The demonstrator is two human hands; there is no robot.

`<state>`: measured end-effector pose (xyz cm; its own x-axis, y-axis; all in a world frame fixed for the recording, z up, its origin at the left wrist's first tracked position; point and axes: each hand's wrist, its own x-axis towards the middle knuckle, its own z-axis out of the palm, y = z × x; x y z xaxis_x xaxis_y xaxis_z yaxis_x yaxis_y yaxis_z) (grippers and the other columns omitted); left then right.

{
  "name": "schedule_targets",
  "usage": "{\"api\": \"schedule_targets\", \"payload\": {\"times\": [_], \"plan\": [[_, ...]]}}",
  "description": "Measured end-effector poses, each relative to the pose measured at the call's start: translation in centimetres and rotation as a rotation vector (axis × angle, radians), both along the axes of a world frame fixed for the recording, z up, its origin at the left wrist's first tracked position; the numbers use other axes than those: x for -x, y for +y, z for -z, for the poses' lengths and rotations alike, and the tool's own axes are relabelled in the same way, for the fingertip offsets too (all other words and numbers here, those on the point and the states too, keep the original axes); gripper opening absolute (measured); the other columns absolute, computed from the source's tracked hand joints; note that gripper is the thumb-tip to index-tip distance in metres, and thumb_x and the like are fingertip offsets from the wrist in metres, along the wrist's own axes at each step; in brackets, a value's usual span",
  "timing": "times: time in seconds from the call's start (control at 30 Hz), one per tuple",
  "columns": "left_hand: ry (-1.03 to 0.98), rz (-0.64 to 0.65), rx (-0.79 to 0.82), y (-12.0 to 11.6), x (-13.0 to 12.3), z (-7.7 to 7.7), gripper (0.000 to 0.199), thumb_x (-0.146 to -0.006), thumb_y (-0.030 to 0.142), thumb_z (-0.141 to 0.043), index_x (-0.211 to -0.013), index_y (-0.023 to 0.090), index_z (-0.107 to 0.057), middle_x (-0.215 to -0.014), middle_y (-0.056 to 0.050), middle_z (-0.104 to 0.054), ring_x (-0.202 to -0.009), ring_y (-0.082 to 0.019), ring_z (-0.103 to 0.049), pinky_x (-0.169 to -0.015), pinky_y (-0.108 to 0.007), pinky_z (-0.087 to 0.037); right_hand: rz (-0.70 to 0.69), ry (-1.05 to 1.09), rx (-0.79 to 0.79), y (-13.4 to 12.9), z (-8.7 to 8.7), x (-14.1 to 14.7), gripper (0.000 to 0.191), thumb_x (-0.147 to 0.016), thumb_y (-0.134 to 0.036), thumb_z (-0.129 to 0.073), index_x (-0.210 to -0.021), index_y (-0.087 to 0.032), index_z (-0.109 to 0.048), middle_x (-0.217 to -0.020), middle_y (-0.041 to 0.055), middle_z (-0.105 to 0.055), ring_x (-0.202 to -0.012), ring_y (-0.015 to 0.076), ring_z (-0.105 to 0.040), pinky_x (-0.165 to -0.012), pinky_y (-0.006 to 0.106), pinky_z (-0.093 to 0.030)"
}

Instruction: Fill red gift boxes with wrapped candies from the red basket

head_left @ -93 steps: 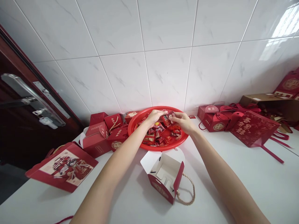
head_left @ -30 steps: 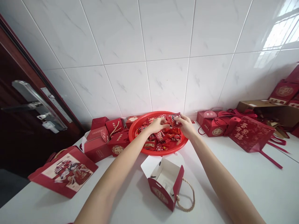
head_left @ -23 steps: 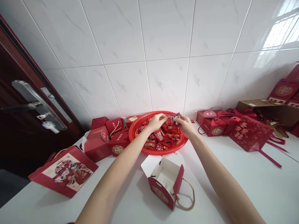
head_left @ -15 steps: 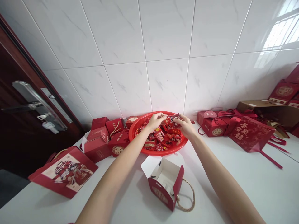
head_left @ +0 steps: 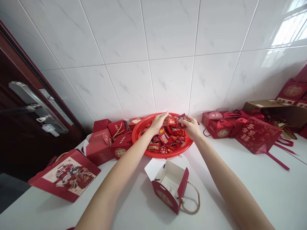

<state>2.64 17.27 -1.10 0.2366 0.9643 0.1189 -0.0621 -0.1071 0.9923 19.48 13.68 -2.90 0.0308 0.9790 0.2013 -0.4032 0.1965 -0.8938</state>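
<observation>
A round red plastic basket [head_left: 137,145] stands against the wall, heaped with wrapped candies [head_left: 164,138], mostly red. Over its far side my right hand [head_left: 192,127] pinches a dark red candy packet [head_left: 181,118] with pale print. Beside it, my left hand [head_left: 158,124] is curled around a small bright red wrapped candy [head_left: 172,121]; its fingers partly hide it. In front of the basket, between my forearms, sits a red gift box [head_left: 165,196] with its top open, white inside. Its twisted rope handle [head_left: 198,199] lies out to the right.
Several closed red gift boxes [head_left: 100,145] crowd the left, with a printed red bag [head_left: 68,175] nearer me. To the right are ribboned red boxes [head_left: 218,127], a tilted red box [head_left: 257,135] and a brown carton [head_left: 261,104]. A door handle [head_left: 38,107] is at far left.
My left hand has turned and its fingers have lifted slightly, bringing a bright red candy into sight beside the dark packet. My right hand keeps its pinch. The open box stays put.
</observation>
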Motion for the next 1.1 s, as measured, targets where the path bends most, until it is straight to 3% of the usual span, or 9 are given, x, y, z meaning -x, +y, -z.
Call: {"api": "schedule_targets", "payload": {"times": [0.13, 0.23, 0.3, 0.43, 0.5, 0.63, 0.83, 0.97, 1.1], "plan": [[0.113, 0.059, 0.069, 0.1, -0.1, 0.0, 0.043, -0.095, 0.055, -0.051, -0.09, 0.016, -0.066, -0.075, -0.007, -0.074, -0.075, -0.019, -0.072, -0.075, -0.031, -0.056, 0.034, -0.001, -0.002, 0.1, 0.0, 0.0, 0.028, -0.051, -0.027, -0.082, -0.072, -0.02, -0.065, -0.061, -0.0042, -0.062, -0.058, 0.0135, -0.054, -0.057, 0.029, -0.046], [0.432, 0.131, -0.057, 0.5, -0.2, 1.0, 0.05, -0.102, 0.049, -0.033, -0.097, 0.014, -0.068, -0.082, -0.009, -0.076, -0.079, -0.02, -0.073, -0.076, -0.033, -0.057, 0.061, -0.004, -0.011, 0.1, 0.0, 0.0, 0.026, -0.053, -0.029, -0.08, -0.07, -0.021, -0.063, -0.061, -0.0043, -0.061, -0.057, 0.013, -0.052, -0.055, 0.028, -0.043], [0.659, 0.195, -0.156, 0.6, -0.5, 1.8, 0.042, -0.1, 0.045, -0.04, -0.099, 0.014, -0.069, -0.085, -0.009, -0.076, -0.082, -0.021, -0.073, -0.077, -0.033, -0.057, 0.082, 0.013, -0.024, 0.1, 0.0, 0.0, 0.026, -0.053, -0.03, -0.081, -0.068, -0.022, -0.061, -0.062, -0.0036, -0.062, -0.058, 0.0138, -0.052, -0.055, 0.028, -0.043], [0.911, 0.344, -0.235, 0.3, -1.6, 3.0, 0.016, -0.078, 0.025, -0.071, -0.093, 0.019, -0.074, -0.086, -0.004, -0.075, -0.085, -0.022, -0.071, -0.082, -0.031, -0.053, 0.098, 0.025, -0.026, 0.1, -0.1, 0.1, 0.026, -0.051, -0.029, -0.081, -0.068, -0.022, -0.062, -0.063, -0.0031, -0.063, -0.059, 0.0141, -0.054, -0.057, 0.028, -0.044], [1.053, 0.403, -0.289, 0.0, -2.5, 3.3, 0.022, -0.075, 0.02, -0.072, -0.097, 0.022, -0.076, -0.092, -0.005, -0.075, -0.091, -0.025, -0.07, -0.086, -0.034, -0.052, 0.095, 0.008, -0.024, 0.2, 0.0, 0.1, 0.024, -0.052, -0.028, -0.08, -0.068, -0.022, -0.063, -0.063, -0.003, -0.063, -0.058, 0.0138, -0.053, -0.057, 0.028, -0.044], [1.287, 0.412, -0.379, 0.0, -4.6, 3.8, 0.021, -0.081, 0.03, -0.07, -0.101, 0.024, -0.075, -0.107, -0.01, -0.074, -0.11, -0.032, -0.065, -0.095, -0.041, -0.048, 0.086, -0.009, -0.015, 0.3, 0.1, 0.0, 0.022, -0.052, -0.026, -0.077, -0.07, -0.022, -0.064, -0.063, -0.003, -0.064, -0.058, 0.014, -0.053, -0.055, 0.028, -0.042], [1.304, 0.365, -0.386, 0.7, -5.0, 3.3, 0.012, -0.085, 0.032, -0.066, -0.083, 0.023, -0.074, -0.094, -0.007, -0.075, -0.095, -0.027, -0.068, -0.084, -0.034, -0.05, 0.076, -0.016, -0.014, 0.3, 0.1, 0.0, 0.019, -0.054, -0.026, -0.076, -0.068, -0.021, -0.064, -0.06, -0.0045, -0.061, -0.055, 0.0121, -0.049, -0.054, 0.027, -0.039], [1.163, 0.377, -0.394, 0.8, -1.8, 1.2, 0.028, -0.09, 0.04, -0.059, -0.077, 0.02, -0.073, -0.079, -0.004, -0.074, -0.075, -0.021, -0.067, -0.07, -0.028, -0.048, 0.087, -0.006, -0.03, 0.4, 0.1, 0.0, 0.018, -0.055, -0.026, -0.075, -0.068, -0.021, -0.064, -0.061, -0.0041, -0.062, -0.057, 0.0126, -0.05, -0.054, 0.028, -0.039], [0.894, 0.478, -0.303, -0.6, 1.2, 0.4, 0.022, -0.083, 0.037, -0.065, -0.084, 0.02, -0.078, -0.085, -0.003, -0.077, -0.075, -0.019, -0.067, -0.07, -0.027, -0.047, 0.056, 0.008, -0.003, 0.4, 0.0, 0.2, 0.019, -0.054, -0.026, -0.074, -0.068, -0.022, -0.064, -0.061, -0.003, -0.063, -0.058, 0.0147, -0.052, -0.053, 0.028, -0.041]]}}
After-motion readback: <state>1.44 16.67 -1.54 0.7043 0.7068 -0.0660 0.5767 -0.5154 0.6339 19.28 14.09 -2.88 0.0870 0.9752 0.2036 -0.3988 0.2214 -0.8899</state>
